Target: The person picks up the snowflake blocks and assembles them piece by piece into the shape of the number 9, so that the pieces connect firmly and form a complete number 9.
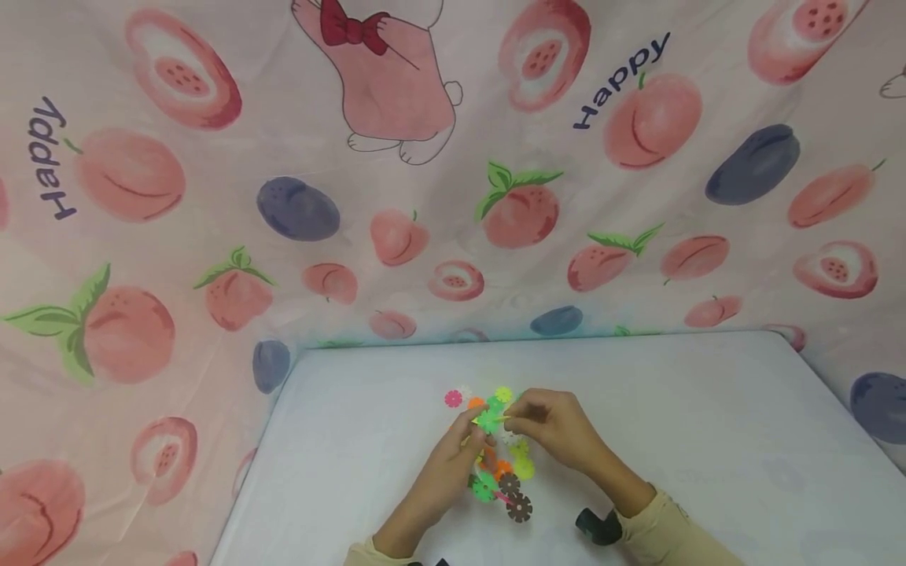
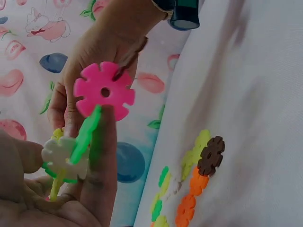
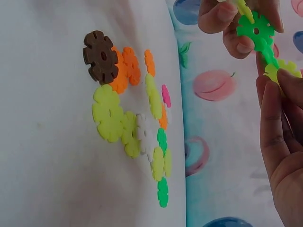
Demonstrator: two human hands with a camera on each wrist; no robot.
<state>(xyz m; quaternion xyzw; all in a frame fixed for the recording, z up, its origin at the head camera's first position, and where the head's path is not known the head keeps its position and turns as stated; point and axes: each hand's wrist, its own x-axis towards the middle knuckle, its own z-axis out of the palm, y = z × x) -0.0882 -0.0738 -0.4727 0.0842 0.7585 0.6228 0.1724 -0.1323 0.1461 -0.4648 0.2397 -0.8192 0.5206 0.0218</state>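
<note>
My left hand (image 1: 444,465) holds a linked cluster of notched plastic flower discs between thumb and fingers. In the left wrist view the cluster includes a pink disc (image 2: 90,90), a bright green disc (image 2: 85,135) seen nearly edge-on, and a white disc (image 2: 53,155). A brown disc (image 2: 132,57) joins the pink one's edge. My right hand (image 1: 559,428) pinches a yellow disc (image 3: 289,67) between thumb and fingertips. That disc meets the green part of the cluster (image 3: 265,34) between the two hands. Fingers hide part of the joint.
Several loose discs lie on the white table (image 1: 679,409) under and around the hands, among them a brown disc (image 3: 94,61), a yellow-green disc (image 3: 105,118) and an orange disc (image 3: 131,66). A fruit-print cloth (image 1: 425,189) hangs behind the table's far edge.
</note>
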